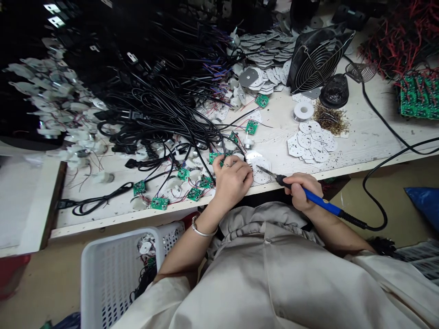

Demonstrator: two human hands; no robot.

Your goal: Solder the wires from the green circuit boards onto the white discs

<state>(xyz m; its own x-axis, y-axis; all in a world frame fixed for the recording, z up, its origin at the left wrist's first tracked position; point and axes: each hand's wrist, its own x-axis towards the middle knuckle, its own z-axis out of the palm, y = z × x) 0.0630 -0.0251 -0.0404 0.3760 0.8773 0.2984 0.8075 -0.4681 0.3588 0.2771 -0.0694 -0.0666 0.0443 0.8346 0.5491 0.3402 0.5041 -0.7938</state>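
Left hand point(231, 180): curled, resting at the near edge of the desk point(274, 123); fingers point(222, 162) over a green circuit board point(215, 157); hold unclear.
Right hand point(302, 192): grip clamped on a blue-handled soldering iron point(317, 198).
Iron tip: just above a white perforated disc point(261, 172), right of left hand.
Risk: a slip could burn the left fingers or the black power cords point(171, 109).

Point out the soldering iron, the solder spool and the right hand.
Soldering iron point(325, 204): head view, on the blue handle.
Solder spool point(303, 111): head view, on the white reel.
Right hand point(302, 188): head view, on the back of the hand.
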